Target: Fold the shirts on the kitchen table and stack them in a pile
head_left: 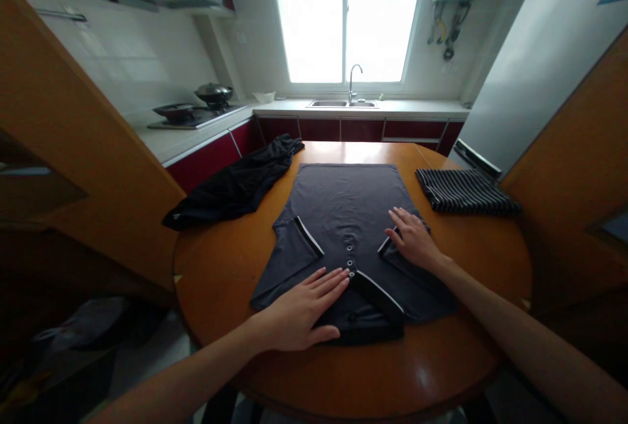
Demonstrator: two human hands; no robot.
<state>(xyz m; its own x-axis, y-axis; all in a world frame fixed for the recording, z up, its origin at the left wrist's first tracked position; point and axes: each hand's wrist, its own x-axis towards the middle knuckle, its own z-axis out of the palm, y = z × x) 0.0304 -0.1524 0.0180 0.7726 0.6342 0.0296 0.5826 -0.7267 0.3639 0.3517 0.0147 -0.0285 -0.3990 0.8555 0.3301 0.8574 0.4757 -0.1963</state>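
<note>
A dark grey polo shirt lies front side up on the round wooden table, its collar toward me and its hem toward the window. Both sleeves are laid inward, their black-and-white cuffs slanting across the chest. Over the left part of the collar rests my left hand, flat with the thumb apart, its fingertips beside the lowest button of the placket. My right hand lies spread on the sleeve at the right, covering part of its cuff. Neither hand grips anything.
A crumpled black garment lies along the table's left edge. On the right sits a folded black-and-white striped cloth. Behind the table are a counter with a sink, a stove with pans and a refrigerator.
</note>
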